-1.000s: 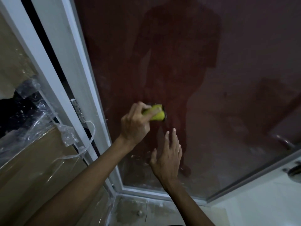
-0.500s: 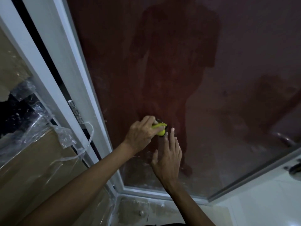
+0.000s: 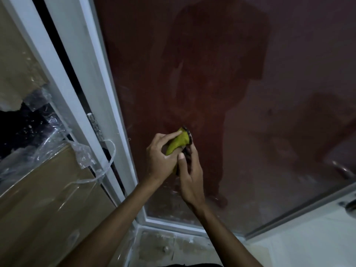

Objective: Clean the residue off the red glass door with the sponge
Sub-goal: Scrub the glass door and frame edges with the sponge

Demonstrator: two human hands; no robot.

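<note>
A dusty floor and white frame are seen nearest, with plastic wrap at the left. The sponge is gripped by the left hand and pinched by the right hand, against the red glass door, which is smeared with pale residue low down. No writing can be read.

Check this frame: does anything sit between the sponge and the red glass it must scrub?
Nothing visible does. The left hand grips the sponge right at the red glass door; the right hand pinches its lower edge, beside the sponge rather than behind it.
</note>
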